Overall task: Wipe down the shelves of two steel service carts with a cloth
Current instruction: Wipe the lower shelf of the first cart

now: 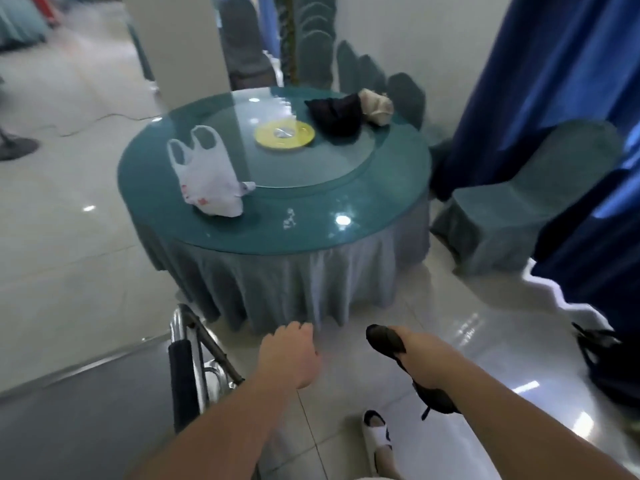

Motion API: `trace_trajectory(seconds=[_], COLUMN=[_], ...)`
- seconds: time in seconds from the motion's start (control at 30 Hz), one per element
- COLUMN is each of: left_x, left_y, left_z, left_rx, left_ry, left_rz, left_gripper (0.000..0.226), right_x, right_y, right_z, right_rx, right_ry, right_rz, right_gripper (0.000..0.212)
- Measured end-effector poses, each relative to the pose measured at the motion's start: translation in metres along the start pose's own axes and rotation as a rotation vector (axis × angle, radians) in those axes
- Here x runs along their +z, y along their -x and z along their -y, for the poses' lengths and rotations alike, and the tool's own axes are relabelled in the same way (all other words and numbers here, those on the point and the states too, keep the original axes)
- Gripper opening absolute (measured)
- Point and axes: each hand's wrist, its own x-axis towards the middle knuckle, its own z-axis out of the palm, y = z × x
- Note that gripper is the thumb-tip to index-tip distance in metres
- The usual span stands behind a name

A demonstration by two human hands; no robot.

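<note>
A steel service cart point(86, 407) fills the lower left, its grey top shelf seen from above and its chrome handle point(187, 351) with a black grip at the right end. My left hand point(289, 355) hovers just right of that handle, fingers curled in a loose fist with nothing in it. My right hand point(419, 355) is closed on a dark cloth point(388, 341) that bunches ahead of the fingers and trails back under the wrist. Only this one cart is in view.
A round table point(277, 233) with a teal skirt and glass top stands straight ahead. On it lie a white plastic bag point(204, 174), a yellow plate point(284, 135) and dark and cream cloths point(346, 112). Covered chairs point(519, 202) and blue curtains point(554, 81) stand right.
</note>
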Motion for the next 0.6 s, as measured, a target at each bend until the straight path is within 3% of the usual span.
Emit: trace_trajectory(seconds=[0.3,0.43,0.6], left_x=[-0.056,-0.062,-0.063], left_y=[-0.076,-0.072,-0.056], left_z=[0.035,0.072,0.15], left_rx=[-0.402,-0.613,-0.912], left_ry=[0.183,0.296,0.364], left_rz=[-0.113,-0.15,-0.251], left_gripper=[0.05,0.053,0.043], right_x=[-0.095,-0.102,-0.078], right_y=[-0.184,-0.234,-0.267], right_z=[0.075,0.148,0.275], right_rx=[-0.33,-0.496,-0.768], right_ry=[0.289,0.453,0.529], right_rz=[0.2,0.302,0.359], right_gripper=[0.046,0.055,0.044])
